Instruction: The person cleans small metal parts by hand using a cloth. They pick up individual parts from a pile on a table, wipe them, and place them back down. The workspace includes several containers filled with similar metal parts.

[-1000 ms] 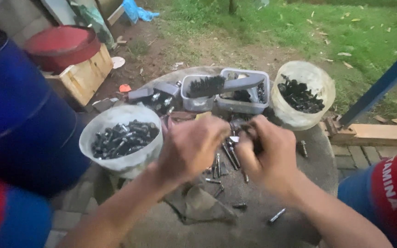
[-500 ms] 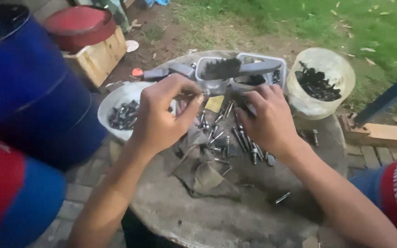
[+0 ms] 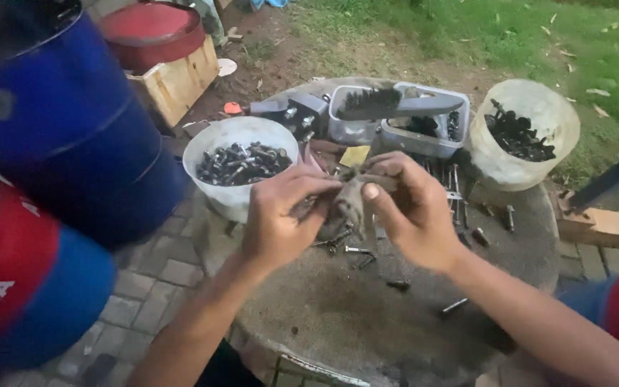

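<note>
I see both hands raised over the round stone desk (image 3: 510, 236), meeting at a crumpled grey-brown rag (image 3: 349, 201) held between them. My left hand (image 3: 281, 222) has its grip clamped on the rag's left side, fingers curled in and thumb pressing toward the cloth; whether a bolt is wrapped inside, I cannot tell. My right hand (image 3: 413, 215) is closed on the rag's right and top edge, thumb forward with its nail showing against the cloth. The rag hangs above the desk's middle, just over a scatter of loose bolts (image 3: 345, 247) lying on the surface; more single bolts lie farther right and nearer me. Just beyond the left hand stands a white bucket (image 3: 241, 140) filled with dark bolts and nuts. Behind the rag sit two clear plastic tubs (image 3: 395, 122) side by side, with a black-bristled brush (image 3: 395, 104) laid across their rims. At the far right edge of the desk is a second white bucket (image 3: 528, 132) holding dark fasteners. To the left, off the desk, stands a big blue drum (image 3: 59, 122), with a red drum (image 3: 152, 32) in a wooden crate (image 3: 177, 82) behind it. Paving bricks run below, grass beyond.
</note>
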